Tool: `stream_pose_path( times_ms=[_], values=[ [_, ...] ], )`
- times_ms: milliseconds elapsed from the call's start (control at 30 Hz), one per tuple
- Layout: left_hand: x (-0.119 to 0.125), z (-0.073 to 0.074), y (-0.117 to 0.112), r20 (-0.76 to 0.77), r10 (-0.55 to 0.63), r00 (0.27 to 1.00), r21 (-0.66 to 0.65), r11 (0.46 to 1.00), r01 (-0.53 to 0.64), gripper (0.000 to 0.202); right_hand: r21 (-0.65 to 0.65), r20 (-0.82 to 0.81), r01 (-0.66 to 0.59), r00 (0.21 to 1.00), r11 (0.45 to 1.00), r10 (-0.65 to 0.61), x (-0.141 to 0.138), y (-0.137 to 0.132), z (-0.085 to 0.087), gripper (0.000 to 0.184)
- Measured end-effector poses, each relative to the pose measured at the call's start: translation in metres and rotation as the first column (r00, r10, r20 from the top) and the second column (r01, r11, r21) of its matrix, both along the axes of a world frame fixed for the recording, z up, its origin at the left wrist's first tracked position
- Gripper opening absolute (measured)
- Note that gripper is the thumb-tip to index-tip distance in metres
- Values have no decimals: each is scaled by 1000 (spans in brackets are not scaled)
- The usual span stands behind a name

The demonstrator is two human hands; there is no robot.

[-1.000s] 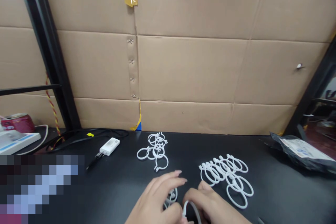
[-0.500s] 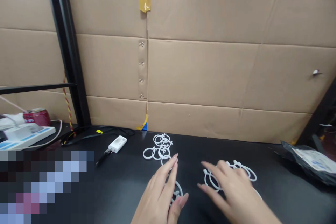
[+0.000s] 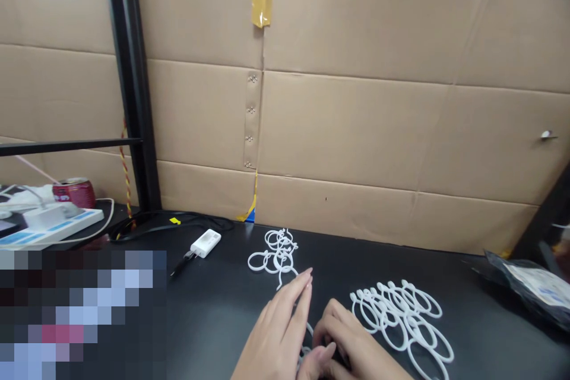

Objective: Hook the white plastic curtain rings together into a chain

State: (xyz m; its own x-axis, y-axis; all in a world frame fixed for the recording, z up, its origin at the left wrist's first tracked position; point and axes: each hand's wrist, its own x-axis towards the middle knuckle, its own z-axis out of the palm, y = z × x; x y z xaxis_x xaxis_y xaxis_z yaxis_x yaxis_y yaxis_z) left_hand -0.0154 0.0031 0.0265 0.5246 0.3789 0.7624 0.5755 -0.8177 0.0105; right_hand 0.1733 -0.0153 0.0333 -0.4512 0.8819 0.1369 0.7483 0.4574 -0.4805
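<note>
My left hand [image 3: 280,329] is low in the middle of the head view, fingers stretched forward and thumb apart. Between its thumb and fingers part of a white plastic ring [image 3: 309,329] shows; most of it is hidden. Touching or almost touching that thumb is my right hand [image 3: 354,341], its fingers curled inward and their tips out of sight. Beside it on the right lie several white rings with small knobs [image 3: 396,314], overlapping in rows. Beyond my left fingertips sits a looser heap of similar rings [image 3: 278,252].
A white charger plug [image 3: 205,243] lies on the black table [image 3: 205,309]. A power strip [image 3: 57,228] and a red can [image 3: 75,193] are at the left, a black plastic packet [image 3: 529,285] at the right. Cardboard [image 3: 356,130] walls off the back.
My right hand has moved left, off the rows of rings to beside my left thumb, and its fingers have curled. The rows on the right are now uncovered. The view has shifted slightly.
</note>
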Motion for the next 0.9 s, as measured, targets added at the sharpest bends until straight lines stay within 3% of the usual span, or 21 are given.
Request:
stream_pose_path(
  times_ms=[367, 567, 633, 700, 800, 900],
  values=[
    [-1, -5, 1, -15, 14, 1000, -46, 999, -14, 54, -65, 76, 4, 997, 998, 1, -7, -4, 6, 12],
    [-3, -1, 0, -16, 40, 999, -71, 997, -41, 45, 1, -218, 7, 976, 1000, -7, 5, -8, 12, 11],
    [-3, -1, -1, -15, 51, 999, -86, 995, -52, 46, -34, -370, 60, 927, 998, -69, 11, -8, 16, 14],
    [-2, -3, -1, -7, 61, 998, -112, 992, -62, 42, -151, -538, 62, 832, 987, -134, 17, -7, 18, 19],
    [-1, -11, 2, 51, 62, 997, -196, 979, -51, 28, -316, -727, -79, 660, 945, -188, 22, -4, 18, 25],
    [0, -17, 6, 121, 41, 992, -302, 953, -2, 29, -344, -819, -197, 540, 918, -191, 21, -2, 15, 28]
  ],
)
